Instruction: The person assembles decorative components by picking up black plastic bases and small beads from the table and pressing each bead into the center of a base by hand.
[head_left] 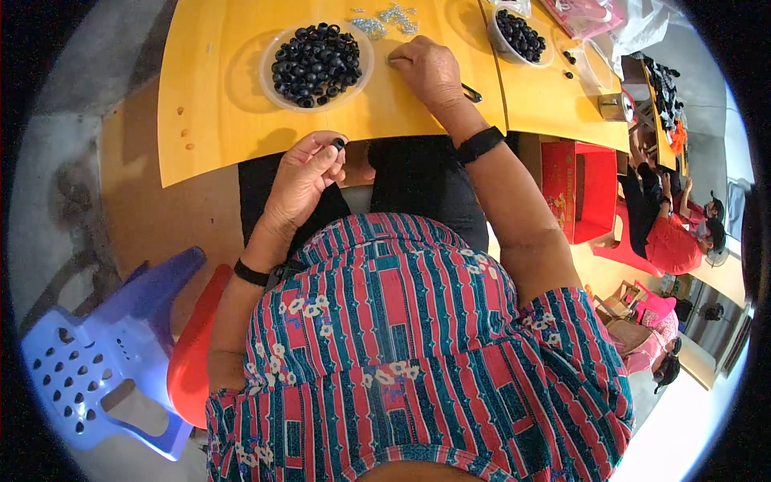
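Observation:
My left hand [307, 178], just off the near edge of the yellow table, pinches a small black ring-shaped part [338, 144] between thumb and forefinger. On the tabletop my right hand [427, 74] rests with its fingers drawn together; whatever is at its fingertips is too small to name. Between and beyond the hands stands a clear round tub [268, 74] heaped with black parts [317, 64] of the same sort. Small shiny silvery pieces [396, 16] lie scattered past the right hand's fingertips. Beside the right wrist is a slim black tool [471, 94].
A second clear tub [499, 42] of black parts stands farther right, near a metal can [615, 107] and plastic bags [642, 32]. Below the table on the right is a red box [566, 193]. A blue plastic chair [96, 369] is at left. Other people [673, 243] sit far right.

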The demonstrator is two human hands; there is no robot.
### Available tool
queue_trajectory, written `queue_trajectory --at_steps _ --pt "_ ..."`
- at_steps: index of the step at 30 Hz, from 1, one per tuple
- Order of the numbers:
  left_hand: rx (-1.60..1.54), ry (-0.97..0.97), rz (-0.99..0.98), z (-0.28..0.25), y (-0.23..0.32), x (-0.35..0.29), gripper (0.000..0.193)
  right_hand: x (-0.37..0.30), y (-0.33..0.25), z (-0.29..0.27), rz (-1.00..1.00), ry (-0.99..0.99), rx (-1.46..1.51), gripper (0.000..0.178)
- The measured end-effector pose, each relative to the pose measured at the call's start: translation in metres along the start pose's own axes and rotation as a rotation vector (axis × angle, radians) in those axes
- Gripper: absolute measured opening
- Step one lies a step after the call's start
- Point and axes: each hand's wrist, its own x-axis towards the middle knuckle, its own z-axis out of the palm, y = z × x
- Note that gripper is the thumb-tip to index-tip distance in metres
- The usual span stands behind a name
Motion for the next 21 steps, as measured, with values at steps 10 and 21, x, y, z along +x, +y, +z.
queue_trajectory --at_steps 10,21 --pt "-0.006 -0.006 0.01 0.0 0.001 -0.001 0.025 -0.003 0.005 0.009 -0.186 0.027 -0.203 0.01" --pt "0.015 0.026 -0.008 0.005 0.0 0.003 0.023 -0.001 -0.003 0.002 -0.078 -0.029 0.007 0.021"
